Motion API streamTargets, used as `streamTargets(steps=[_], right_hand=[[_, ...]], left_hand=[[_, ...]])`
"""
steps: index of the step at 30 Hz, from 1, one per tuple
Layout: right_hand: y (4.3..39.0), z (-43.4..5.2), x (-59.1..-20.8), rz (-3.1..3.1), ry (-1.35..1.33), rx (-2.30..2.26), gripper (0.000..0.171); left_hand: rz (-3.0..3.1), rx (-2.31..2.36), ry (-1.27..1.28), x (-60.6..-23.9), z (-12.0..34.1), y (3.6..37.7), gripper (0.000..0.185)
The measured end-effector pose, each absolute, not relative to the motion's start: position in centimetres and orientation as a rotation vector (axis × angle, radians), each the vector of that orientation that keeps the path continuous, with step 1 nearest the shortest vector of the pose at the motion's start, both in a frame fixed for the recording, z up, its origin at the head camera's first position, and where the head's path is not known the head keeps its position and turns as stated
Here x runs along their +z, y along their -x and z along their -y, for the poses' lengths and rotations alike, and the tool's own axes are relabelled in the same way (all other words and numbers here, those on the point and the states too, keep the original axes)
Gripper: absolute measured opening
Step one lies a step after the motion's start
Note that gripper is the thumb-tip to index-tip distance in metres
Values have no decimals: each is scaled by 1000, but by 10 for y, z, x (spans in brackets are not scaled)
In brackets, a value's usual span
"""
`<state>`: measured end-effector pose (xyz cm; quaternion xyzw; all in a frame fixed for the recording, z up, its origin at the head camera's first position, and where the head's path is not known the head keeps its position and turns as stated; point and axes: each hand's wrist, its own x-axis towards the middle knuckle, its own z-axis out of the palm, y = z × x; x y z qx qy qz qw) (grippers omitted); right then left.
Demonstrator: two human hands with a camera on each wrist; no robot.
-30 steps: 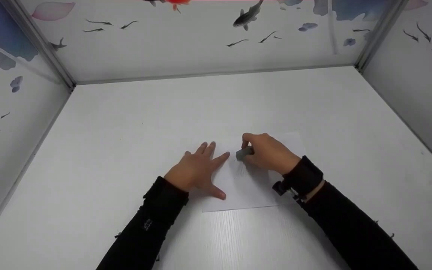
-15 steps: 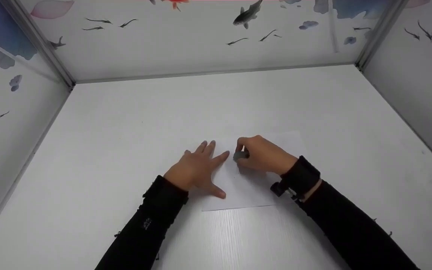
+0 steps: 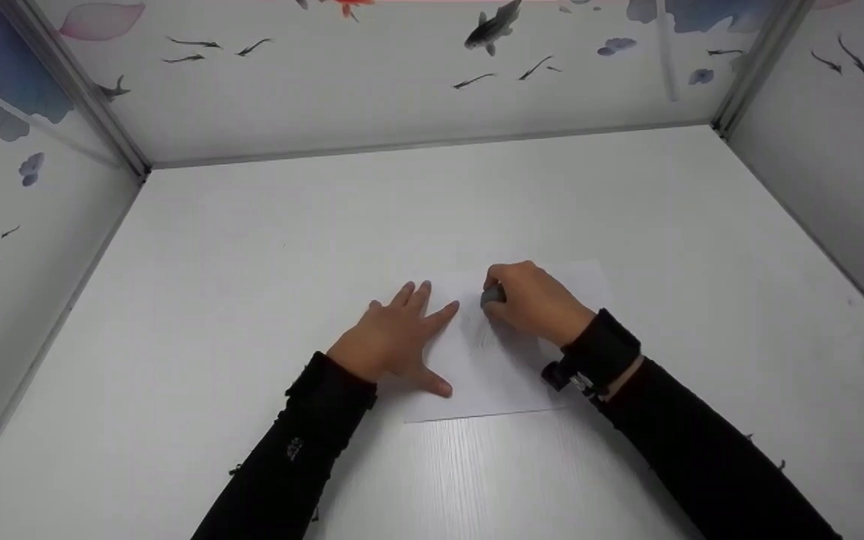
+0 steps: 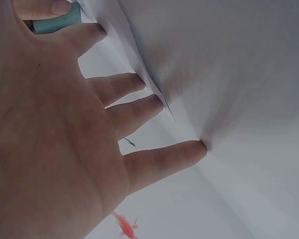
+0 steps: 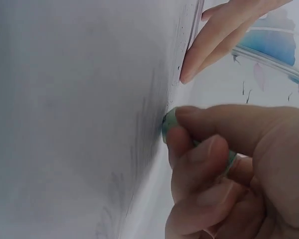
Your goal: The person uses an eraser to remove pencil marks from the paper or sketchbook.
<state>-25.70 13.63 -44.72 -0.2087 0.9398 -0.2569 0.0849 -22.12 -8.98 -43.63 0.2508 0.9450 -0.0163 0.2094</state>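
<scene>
A sheet of white paper [image 3: 469,394] lies on the table, with faint grey pencil marks [image 3: 480,339] near its middle. My left hand [image 3: 391,341] rests on the sheet's left part, its fingers spread; the left wrist view shows them straight, with the fingertips down on the surface. Between thumb and fingers, my right hand [image 3: 541,304] pinches a small green eraser [image 5: 169,122], which looks grey in the head view. The eraser's end touches the paper just right of the left index fingertip, above the marks. Much of the eraser is hidden by the right fingers.
The white table [image 3: 252,225] extends around the paper. Panels printed with fish and petals, such as the back panel [image 3: 372,97], stand along the back and both sides. Grey metal posts [image 3: 762,67] mark the far corners.
The right hand with the eraser went slightly left and toward the body, then back up and to the right, uncovering the grey marks. The left hand has stayed in place.
</scene>
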Motion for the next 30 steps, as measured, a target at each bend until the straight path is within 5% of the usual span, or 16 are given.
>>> streamTargets(steps=[30], right_hand=[[259, -137, -448, -2694, 548, -845, 19]], left_hand=[[-2640, -26, -718, -435, 90, 220, 118]])
